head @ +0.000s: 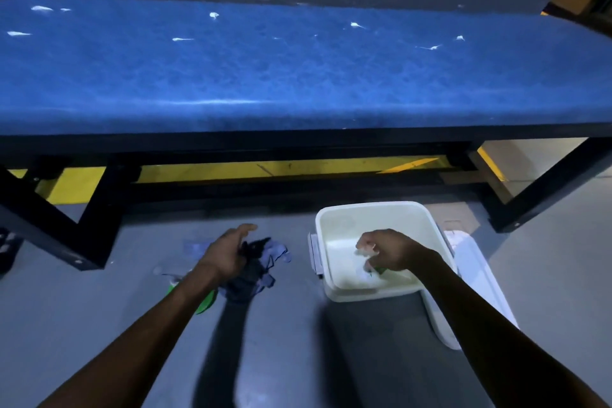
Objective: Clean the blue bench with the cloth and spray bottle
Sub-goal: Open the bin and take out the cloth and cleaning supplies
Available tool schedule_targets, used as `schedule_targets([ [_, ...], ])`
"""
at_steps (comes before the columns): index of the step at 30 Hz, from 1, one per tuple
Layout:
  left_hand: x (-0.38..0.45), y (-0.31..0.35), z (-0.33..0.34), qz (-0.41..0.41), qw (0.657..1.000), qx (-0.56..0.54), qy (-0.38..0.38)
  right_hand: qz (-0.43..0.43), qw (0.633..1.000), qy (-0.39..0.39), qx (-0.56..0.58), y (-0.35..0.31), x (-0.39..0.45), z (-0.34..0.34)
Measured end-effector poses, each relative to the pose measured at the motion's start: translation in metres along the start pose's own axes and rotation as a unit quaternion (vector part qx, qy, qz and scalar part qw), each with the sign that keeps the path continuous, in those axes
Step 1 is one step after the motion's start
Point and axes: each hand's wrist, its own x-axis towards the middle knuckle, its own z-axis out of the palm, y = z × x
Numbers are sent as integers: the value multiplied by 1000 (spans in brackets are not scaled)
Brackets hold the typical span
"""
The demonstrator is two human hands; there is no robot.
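Note:
The blue bench spans the upper view, its padded top dotted with several white smears. On the grey floor in front of it, my left hand grips a dark and pale blue cloth that bunches under my fingers. A green object, perhaps the spray bottle, peeks out beneath my left forearm. My right hand is inside a white plastic tub with its fingers curled over something green and white; what it holds is blurred.
The bench stands on a black metal frame with angled legs at both ends. A white lid lies under the tub's right side. A yellow floor stripe runs beneath the bench. A dark object sits at the far left edge.

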Motion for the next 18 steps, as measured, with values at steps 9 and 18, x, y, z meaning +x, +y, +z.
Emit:
schedule_targets([
  [9, -35, 49, -86, 128, 980, 142, 50, -31, 949, -76, -303, 18, 47, 58],
  [18, -37, 75, -89, 153, 985, 35, 68, -83, 970, 23, -227, 0, 17, 7],
])
